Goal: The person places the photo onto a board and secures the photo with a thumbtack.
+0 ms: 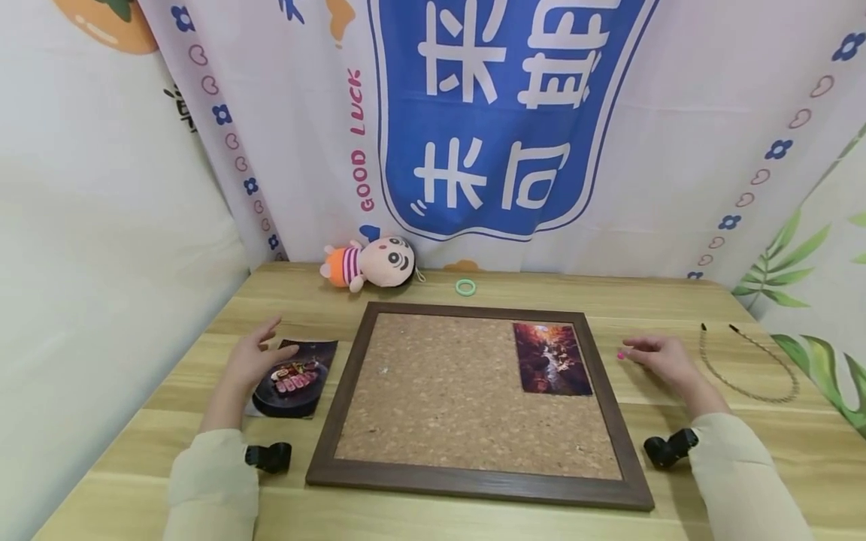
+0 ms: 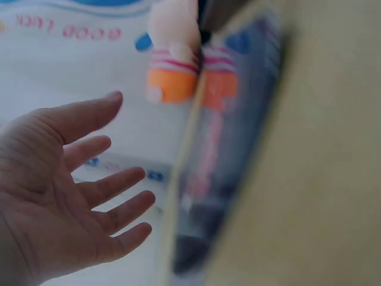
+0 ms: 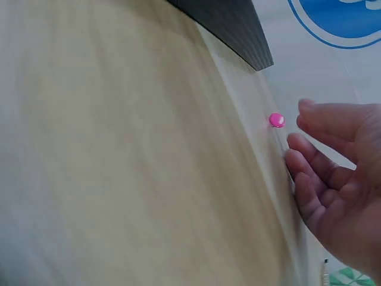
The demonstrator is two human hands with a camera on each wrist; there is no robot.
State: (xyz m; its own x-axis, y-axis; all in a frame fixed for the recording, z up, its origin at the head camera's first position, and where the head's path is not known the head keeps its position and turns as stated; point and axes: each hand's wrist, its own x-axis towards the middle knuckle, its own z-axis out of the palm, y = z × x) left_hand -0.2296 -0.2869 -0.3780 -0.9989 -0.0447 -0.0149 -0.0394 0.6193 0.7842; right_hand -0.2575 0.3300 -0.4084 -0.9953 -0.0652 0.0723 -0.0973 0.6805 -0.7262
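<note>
My left hand (image 1: pixel 252 361) is held over the left edge of a photo of sliced meat on a dark plate (image 1: pixel 294 382), which lies on the table. Its fingers (image 2: pixel 122 182) are spread and relaxed, with nothing in them. On the other side, my right hand (image 1: pixel 666 364) hovers low by the table with loosely bent fingers. Just beyond its fingertips sits a pink pushpin (image 3: pixel 277 120), with a small gap between. A brown-framed cork board (image 1: pixel 460 398) lies between the hands. In its upper right corner is a photo of a stream among red trees (image 1: pixel 552 359).
A plush doll (image 1: pixel 368 263) lies at the back of the table, with a green ring (image 1: pixel 465 287) to its right. At the far right a braided cord (image 1: pixel 751 392) forms a loop. A printed curtain (image 1: pixel 487 150) hangs behind the table.
</note>
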